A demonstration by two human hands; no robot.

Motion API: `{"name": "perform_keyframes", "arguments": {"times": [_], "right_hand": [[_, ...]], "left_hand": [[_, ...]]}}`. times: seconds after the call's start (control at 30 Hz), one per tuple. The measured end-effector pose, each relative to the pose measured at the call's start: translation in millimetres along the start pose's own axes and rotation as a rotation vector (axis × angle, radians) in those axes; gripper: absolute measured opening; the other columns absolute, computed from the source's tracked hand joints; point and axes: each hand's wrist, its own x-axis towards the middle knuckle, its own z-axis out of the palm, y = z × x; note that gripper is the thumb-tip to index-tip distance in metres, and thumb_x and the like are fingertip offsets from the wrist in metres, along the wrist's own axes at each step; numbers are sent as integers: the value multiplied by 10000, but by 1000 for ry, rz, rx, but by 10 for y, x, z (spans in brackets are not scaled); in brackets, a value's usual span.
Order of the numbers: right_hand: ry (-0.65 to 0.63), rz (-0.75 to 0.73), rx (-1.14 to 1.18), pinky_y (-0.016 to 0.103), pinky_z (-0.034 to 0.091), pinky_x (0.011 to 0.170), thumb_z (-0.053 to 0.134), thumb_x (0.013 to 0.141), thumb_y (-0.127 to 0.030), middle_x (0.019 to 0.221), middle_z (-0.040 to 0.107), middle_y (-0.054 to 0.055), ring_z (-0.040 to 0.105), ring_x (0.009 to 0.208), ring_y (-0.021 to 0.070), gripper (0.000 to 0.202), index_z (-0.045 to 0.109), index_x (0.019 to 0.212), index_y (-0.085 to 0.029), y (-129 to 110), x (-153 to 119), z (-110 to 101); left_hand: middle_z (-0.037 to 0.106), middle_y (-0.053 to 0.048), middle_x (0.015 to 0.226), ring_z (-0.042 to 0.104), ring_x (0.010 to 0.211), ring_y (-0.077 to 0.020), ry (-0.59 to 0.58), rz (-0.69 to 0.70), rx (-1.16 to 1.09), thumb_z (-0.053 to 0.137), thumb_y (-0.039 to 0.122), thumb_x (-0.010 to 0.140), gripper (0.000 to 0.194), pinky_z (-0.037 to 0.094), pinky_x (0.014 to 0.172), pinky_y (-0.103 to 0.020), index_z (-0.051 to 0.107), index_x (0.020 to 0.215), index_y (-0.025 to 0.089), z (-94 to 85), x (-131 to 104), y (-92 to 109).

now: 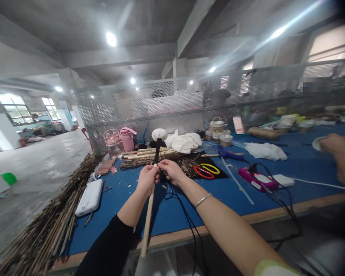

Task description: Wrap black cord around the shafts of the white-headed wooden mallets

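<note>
My left hand (146, 178) is closed around a light wooden stick (148, 224), which leans over the front edge of the table. At the stick's far end is a white cloth-covered round head (159, 134), with black wrapping (157, 150) below it. Right beside it, my right hand (171, 171) pinches at the lower end of that wrapping, on what looks like black cord. Loose black cord (186, 212) hangs from there past the table edge. Scissors with red and yellow handles (209, 171) lie to the right of my hands.
Bundled dry twigs (66, 203) line the left side, beside a white power bank (89, 197). Wooden sticks (145, 153) and white cloth (185, 142) lie behind. To the right are a blue glue gun (230, 154) and purple device (258, 180). Another person's hand (337, 153) shows far right.
</note>
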Motion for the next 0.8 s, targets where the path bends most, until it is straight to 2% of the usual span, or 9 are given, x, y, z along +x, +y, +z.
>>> {"name": "perform_keyframes", "arguments": {"times": [0.17,0.3,0.47,0.53,0.67,0.8], "right_hand": [[-258,86,55,135,72,292,624,730,-392,449,377,-106,153,304,6,269,505,826,-170,-10,7,-101],[-341,100,117,131,69,298,637,721,-394,455,372,-108,151,310,2,308,525,882,-156,-58,-19,-128],[-362,72,148,138,67,298,652,700,-364,454,362,-110,145,315,7,310,539,895,-151,-95,-45,-94],[-353,46,136,144,65,298,652,698,-368,454,376,-107,145,314,7,311,538,887,-148,-90,-39,-99],[-293,20,101,148,63,301,644,696,-393,441,387,-104,152,308,8,322,532,873,-150,-49,-8,-133],[-261,25,66,148,70,305,632,698,-405,466,427,-86,172,320,10,314,528,850,-150,-14,2,-110]], "left_hand": [[497,37,462,401,356,-34,31,-12,-37,675,372,614,289,293,356,-150,514,650,135,14,1,-22],[519,29,467,424,361,-42,30,26,-66,614,419,674,298,324,375,-156,513,667,138,78,-33,-58],[491,46,460,399,355,-41,38,126,-94,576,435,713,299,317,374,-161,490,674,151,109,-54,-82],[489,44,466,404,362,-44,5,138,-70,562,440,728,300,325,381,-165,494,686,152,91,-44,-95],[505,30,519,423,388,-45,-76,62,-40,564,433,735,291,313,383,-159,517,748,146,56,-23,-108],[475,45,552,349,378,-18,-24,-6,-108,591,424,710,297,223,347,-134,482,735,149,78,-51,-58]]}}
